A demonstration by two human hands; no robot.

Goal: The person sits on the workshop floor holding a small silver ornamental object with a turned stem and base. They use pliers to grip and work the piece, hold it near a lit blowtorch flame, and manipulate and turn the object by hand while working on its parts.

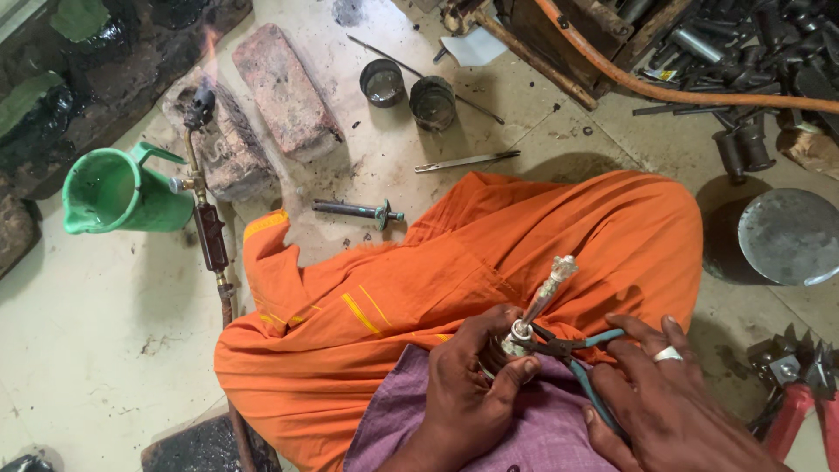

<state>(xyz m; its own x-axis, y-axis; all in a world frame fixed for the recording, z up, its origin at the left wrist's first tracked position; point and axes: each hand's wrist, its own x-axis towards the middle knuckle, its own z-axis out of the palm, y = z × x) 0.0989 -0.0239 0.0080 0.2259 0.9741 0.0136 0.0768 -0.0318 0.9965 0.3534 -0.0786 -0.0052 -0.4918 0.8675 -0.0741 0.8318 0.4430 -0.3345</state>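
Observation:
My left hand (468,376) grips a small round metal part (505,348) over my lap, which an orange cloth (454,253) covers. A thin metal stem (551,284) with a knobbed tip sticks up from the part. My right hand (664,393), with a ring on one finger, holds teal-handled pliers (577,350). The plier jaws close on the base of the stem.
A lit gas torch (203,175) lies on a brick (218,144) at the left, flame up, beside a green jug (118,192) and a second brick (284,87). Two small tins (411,92), a metal rod (358,210), an orange hose (682,87), a grey disc (789,236) and red-handled tools (800,398) lie around.

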